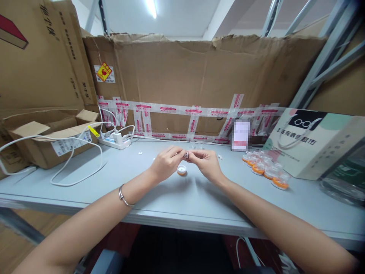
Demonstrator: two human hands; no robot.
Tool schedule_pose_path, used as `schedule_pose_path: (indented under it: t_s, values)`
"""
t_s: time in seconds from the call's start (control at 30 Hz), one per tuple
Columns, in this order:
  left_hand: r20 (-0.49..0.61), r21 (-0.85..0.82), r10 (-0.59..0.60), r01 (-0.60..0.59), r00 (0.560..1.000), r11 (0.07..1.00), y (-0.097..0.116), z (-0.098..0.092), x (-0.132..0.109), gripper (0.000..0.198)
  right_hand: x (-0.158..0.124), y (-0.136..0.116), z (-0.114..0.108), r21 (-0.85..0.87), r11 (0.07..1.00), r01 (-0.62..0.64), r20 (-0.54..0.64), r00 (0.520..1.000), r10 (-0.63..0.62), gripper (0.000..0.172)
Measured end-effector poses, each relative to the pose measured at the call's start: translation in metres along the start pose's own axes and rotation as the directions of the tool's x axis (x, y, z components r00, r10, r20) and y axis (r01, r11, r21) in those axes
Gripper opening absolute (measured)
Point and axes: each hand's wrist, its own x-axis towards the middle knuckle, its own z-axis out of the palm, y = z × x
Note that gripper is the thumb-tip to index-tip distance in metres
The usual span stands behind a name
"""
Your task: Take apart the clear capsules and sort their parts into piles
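Observation:
My left hand (169, 163) and my right hand (207, 163) meet above the middle of the table, fingertips pinched together. Between them is a small whitish piece with dark spots (186, 155); the fingers cover most of it, so its kind is unclear. Just below, a round white cup with an orange base (181, 170) stands on the grey table (159, 205). Behind the hands sit some small clear plastic pieces (196, 145), partly hidden. Tiny white parts lie on either side, one at the left (140, 153) and one at the right (219, 156).
Several clear-topped containers with orange bases (281, 183) stand at the right, before a paper bag (308, 144) and a large clear bottle (345, 182). A phone-like screen (241, 136) leans at the back. Left are a power strip (115, 140), white cables and an open carton (48, 148).

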Motion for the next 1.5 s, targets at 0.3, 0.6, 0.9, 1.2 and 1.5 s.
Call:
schedule_pose_path:
  t_s: [0.3,0.6,0.9,1.2,1.5]
  values:
    - [-0.030,-0.190,-0.069,0.063,0.997,0.980,-0.001,0.001,0.002,0.016,0.008,-0.007,-0.002,0.148,0.952,-0.269,0.033,0.963,0.267,0.015]
    - [0.041,-0.554,-0.451,0.396,0.891,0.732,0.006,0.002,0.009,0.011,0.020,-0.002,-0.011,0.117,0.932,-0.343,0.068,0.939,0.337,0.011]
    - [0.109,-0.646,-0.635,0.540,0.765,0.540,-0.010,0.007,0.003,0.025,0.051,0.030,-0.068,-0.195,0.949,-0.248,-0.166,0.962,0.217,0.012]
    - [0.146,-0.727,-0.737,0.577,0.660,0.372,-0.013,0.006,0.005,0.027,0.061,0.071,-0.089,-0.470,0.838,-0.277,-0.157,0.961,0.229,0.011]
    - [0.321,-0.800,-0.708,0.580,0.629,0.153,-0.006,0.002,0.009,0.024,0.046,0.030,-0.057,-0.475,0.874,-0.101,-0.060,0.995,0.082,0.027]
